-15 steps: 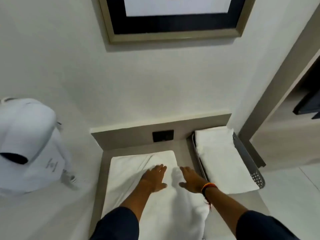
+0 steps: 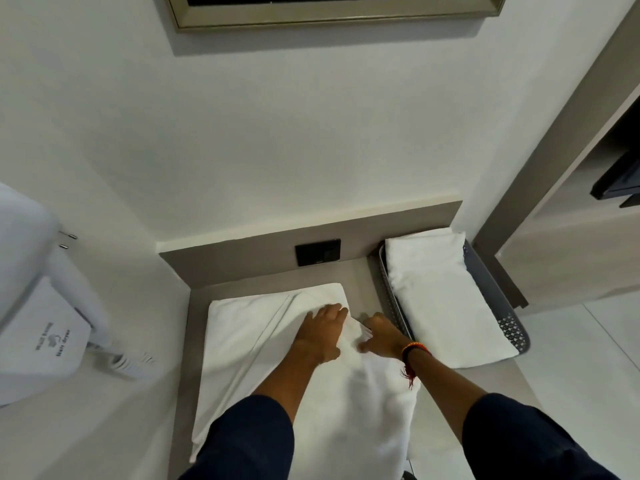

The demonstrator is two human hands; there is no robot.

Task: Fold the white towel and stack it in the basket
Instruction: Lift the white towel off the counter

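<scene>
While lying soft and limp on the grey worktop, the white terry towel is inviting edge grips; left hand is pressing flat with fingers released, right hand is pinching its right fold beside the grey perforated basket.

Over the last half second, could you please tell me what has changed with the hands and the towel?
The right hand went from flat to pinching the white towel at its right edge, bunching the cloth there. The left hand shifted slightly farther up, flat as before. The basket and the folded towel inside it stayed put.

The white wall-mounted unit carries small print — seemingly "Hair dryer" — its other line unreadable.
</scene>
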